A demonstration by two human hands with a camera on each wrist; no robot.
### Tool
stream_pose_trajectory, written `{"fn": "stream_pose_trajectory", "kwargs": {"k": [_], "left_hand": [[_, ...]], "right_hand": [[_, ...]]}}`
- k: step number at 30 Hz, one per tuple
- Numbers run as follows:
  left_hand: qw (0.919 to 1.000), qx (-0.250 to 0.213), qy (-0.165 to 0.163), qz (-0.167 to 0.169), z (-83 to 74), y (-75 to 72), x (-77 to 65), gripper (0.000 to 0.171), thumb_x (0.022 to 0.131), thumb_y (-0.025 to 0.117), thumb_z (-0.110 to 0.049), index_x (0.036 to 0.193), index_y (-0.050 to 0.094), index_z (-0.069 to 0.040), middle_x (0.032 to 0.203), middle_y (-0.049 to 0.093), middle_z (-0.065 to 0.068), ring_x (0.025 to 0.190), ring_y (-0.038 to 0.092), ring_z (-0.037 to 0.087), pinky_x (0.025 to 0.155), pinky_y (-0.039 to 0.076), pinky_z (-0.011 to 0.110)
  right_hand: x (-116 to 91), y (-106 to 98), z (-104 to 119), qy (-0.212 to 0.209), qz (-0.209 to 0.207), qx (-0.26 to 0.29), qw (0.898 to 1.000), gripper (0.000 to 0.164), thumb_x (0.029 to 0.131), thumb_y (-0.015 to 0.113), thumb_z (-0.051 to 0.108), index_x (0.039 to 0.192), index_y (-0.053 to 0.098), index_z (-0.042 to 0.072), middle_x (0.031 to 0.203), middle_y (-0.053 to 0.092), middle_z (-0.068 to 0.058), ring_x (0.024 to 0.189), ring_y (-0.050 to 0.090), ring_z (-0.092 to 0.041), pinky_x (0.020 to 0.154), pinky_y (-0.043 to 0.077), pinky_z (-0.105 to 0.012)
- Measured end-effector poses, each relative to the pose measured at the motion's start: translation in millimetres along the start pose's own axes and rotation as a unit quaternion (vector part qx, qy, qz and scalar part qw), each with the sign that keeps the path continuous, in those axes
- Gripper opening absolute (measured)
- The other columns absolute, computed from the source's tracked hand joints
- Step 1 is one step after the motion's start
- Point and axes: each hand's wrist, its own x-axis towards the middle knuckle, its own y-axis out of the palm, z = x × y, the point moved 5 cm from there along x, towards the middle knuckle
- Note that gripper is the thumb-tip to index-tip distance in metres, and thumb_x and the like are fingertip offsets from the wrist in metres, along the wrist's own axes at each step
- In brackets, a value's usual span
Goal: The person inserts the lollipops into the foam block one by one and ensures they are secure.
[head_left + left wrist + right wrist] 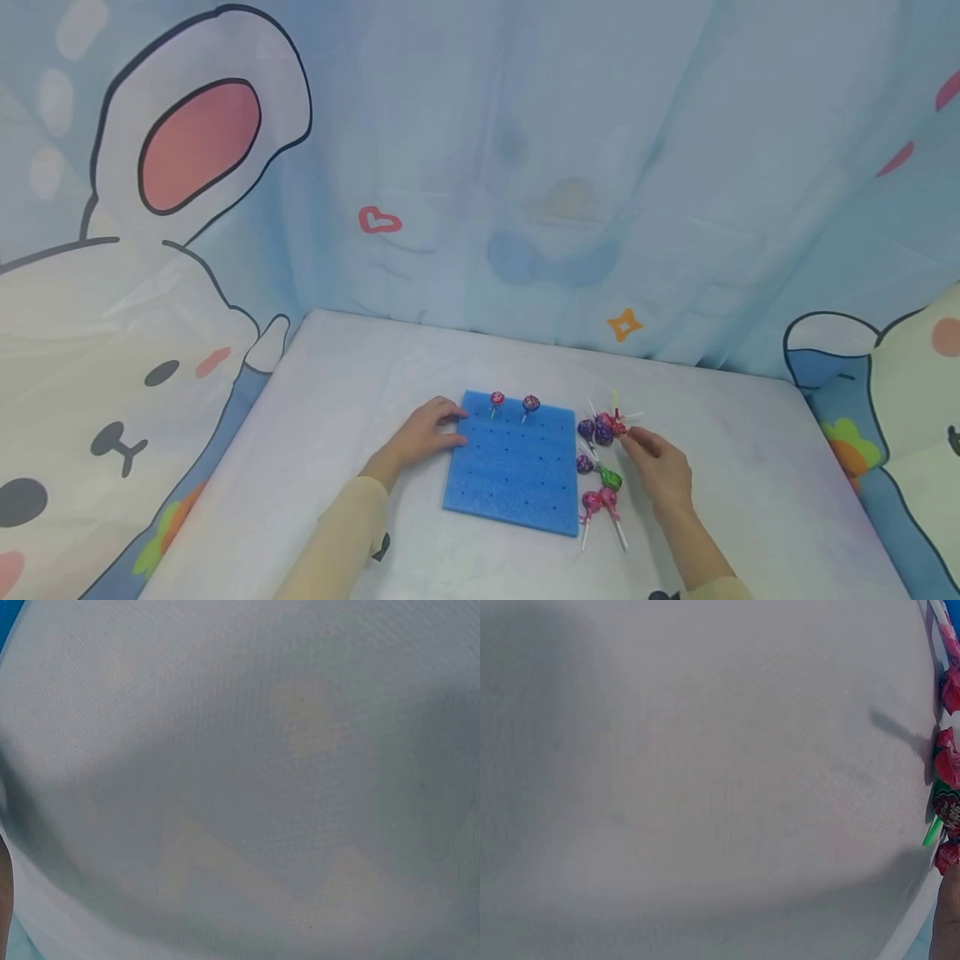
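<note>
A blue foam board [498, 475] with rows of small holes lies on the white table. My left hand [423, 433] rests at its upper left edge, thumb and fingers touching the foam. Two wrapped lollipops, a red one [497, 399] and a dark purple-red one [531, 404], stand upright by their sticks in the board's back row. Right of the board, my right hand [660, 471] pinches a red lollipop [618, 427] between thumb and fingertips, at the edge of a small pile. In the right wrist view, a finger [946, 915] meets the red wrapper [948, 857].
Beside the board's right edge lie several more lollipops: purple ones [586, 429], a green one [611, 479] and two pink ones [592, 502] with sticks toward me. The white table [360, 367] ends at a light blue printed curtain [450, 275].
</note>
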Motion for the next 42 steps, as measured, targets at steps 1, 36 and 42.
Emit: {"fn": "stream_pose_trajectory", "kwargs": {"k": [1, 36, 42], "left_hand": [[1.0, 0.0, 0.0, 0.0, -0.1, -0.1, -0.1, 0.042, 0.09, 0.072, -0.025, 0.126, 0.061, -0.008, 0.123, 0.059, 0.005, 0.12, 0.054, 0.022, 0.105, 0.044, 0.041], [0.9998, 0.011, -0.019, 0.005, 3.7, 2.9, 0.4, 0.041, 0.091, 0.071, -0.027, 0.128, 0.061, -0.012, 0.124, 0.058, 0.002, 0.121, 0.053, 0.019, 0.106, 0.043, 0.038], [0.9999, 0.01, -0.013, 0.001, 2.5, 2.0, 0.0, 0.041, 0.091, 0.071, -0.027, 0.127, 0.061, -0.011, 0.123, 0.058, 0.003, 0.121, 0.054, 0.021, 0.105, 0.044, 0.04]], "right_hand": [[0, 0, 0, 0.0, -0.001, -0.003, 1.0, 0.054, 0.098, 0.056, 0.042, 0.138, 0.052, 0.006, 0.138, 0.053, -0.019, 0.129, 0.046, -0.037, 0.104, 0.042, -0.053], [26, 17, 5, -0.106, -0.057, -0.108, 0.987, 0.04, 0.096, 0.063, 0.014, 0.13, 0.057, -0.004, 0.125, 0.061, -0.026, 0.118, 0.055, -0.042, 0.102, 0.043, -0.054], [28, 21, 7, -0.124, -0.07, -0.124, 0.982, 0.039, 0.095, 0.063, 0.012, 0.13, 0.057, -0.005, 0.121, 0.062, -0.026, 0.111, 0.06, -0.04, 0.096, 0.049, -0.051]]}}
